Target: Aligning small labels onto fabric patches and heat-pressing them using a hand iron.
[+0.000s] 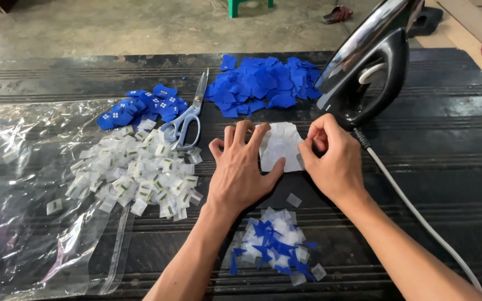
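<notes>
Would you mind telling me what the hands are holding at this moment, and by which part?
The white fabric piece: the left hand presses flat on its left edge, and the right hand pinches its right edge.

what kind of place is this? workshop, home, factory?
Probably a small garment or label workshop, perhaps home-based. Both hands, left hand and right hand, press a white fabric piece on a dark padded table, beside an iron, scissors and piles of blue fabric pieces.
</notes>
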